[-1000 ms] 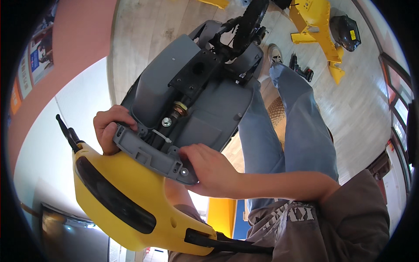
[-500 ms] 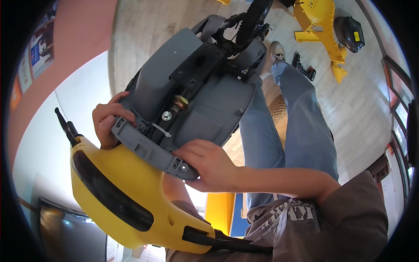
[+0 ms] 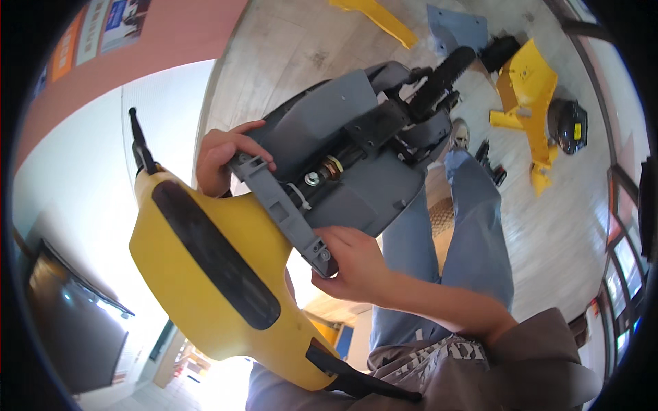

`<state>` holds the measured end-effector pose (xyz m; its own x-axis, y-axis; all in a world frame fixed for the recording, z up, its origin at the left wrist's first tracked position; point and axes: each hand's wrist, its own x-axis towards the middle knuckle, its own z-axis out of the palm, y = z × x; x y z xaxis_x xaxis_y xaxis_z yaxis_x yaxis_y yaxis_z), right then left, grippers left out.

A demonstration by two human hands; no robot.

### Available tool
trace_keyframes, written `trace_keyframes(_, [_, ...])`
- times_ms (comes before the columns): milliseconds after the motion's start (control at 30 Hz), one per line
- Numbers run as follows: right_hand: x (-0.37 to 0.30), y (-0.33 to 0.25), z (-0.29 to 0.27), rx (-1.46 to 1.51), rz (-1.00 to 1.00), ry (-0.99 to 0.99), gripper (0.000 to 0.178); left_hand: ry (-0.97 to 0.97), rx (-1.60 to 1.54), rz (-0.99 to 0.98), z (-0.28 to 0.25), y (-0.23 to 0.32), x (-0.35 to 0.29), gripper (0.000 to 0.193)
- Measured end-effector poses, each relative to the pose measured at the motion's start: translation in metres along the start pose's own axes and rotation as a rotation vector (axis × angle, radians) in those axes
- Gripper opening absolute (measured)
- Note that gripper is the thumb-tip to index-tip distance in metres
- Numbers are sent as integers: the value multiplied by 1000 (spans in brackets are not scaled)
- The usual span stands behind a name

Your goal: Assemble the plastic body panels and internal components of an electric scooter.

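Both my hands hold a grey plastic panel [image 3: 373, 195] around the steering column of a two-wheeled scooter. My left hand [image 3: 223, 159] is closed on the panel's far left corner, its thumb hidden in part. At the near right end of the panel's slotted top edge [image 3: 279, 205], my right hand [image 3: 356, 266] grips with fingers on top. Between the hands, a brass-coloured nut [image 3: 334, 166], a bolt head [image 3: 312, 179] and a pale cable tie [image 3: 301, 197] show on the column. The yellow handlebar cover [image 3: 185, 274] with its black strip [image 3: 216, 253] lies beside the panel.
Black brake levers [image 3: 139, 140] stick out from the handlebar ends. The front tyre [image 3: 442, 82] points away. On the floor lie yellow body panels [image 3: 531, 85], a dark glossy part [image 3: 567, 127], a blue-grey sheet [image 3: 456, 27] and a cordless drill [image 3: 488, 164]. My legs [image 3: 473, 205] straddle close by.
The view has swung, so scooter, hands and floor parts appear shifted rightward and lower. Both hands keep their hold on the grey panel, which appears turned clockwise along with the handlebar.
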<state>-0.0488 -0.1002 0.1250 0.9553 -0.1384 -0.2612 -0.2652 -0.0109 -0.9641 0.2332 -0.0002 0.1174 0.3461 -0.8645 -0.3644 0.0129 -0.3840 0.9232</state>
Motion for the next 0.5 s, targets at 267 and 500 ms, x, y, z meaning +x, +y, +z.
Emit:
trace_keyframes(267, [7, -17, -19, 36, -43, -9, 72, 46, 45, 57, -4, -10, -14, 42])
trace_keyframes(500, [18, -33, -17, -17, 56, -91, 75, 4, 13, 34, -8, -11, -16, 41])
